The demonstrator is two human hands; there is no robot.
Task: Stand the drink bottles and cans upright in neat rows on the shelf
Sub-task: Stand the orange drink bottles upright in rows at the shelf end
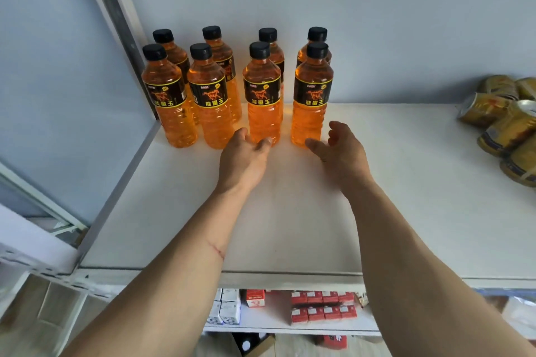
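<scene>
- White shelf (290, 211) against a pale blue wall; metal upright at its back left corner.
- Eight orange bottles (263, 95) stand upright at the back left, in two rows of four, black caps on, labels facing front.
- Gold cans (504, 124) lie on their sides in a heap at the shelf's right edge, well apart from the bottles. None is upright yet.
- Left hand (243, 153) loose, fingers relaxed, fingertips at or just short of the base of the third front bottle; grasps nothing.
- Right hand (342, 148) also loose and empty, just beside the base of the fourth front bottle.
- Judgement: bottles done, cans remain.
- Risks: a careless nudge from either hand could tip a front bottle into the row behind; pulling one can from the heap could send the others rolling toward the front edge.
- Lower shelf holds red boxes (322, 307).
</scene>
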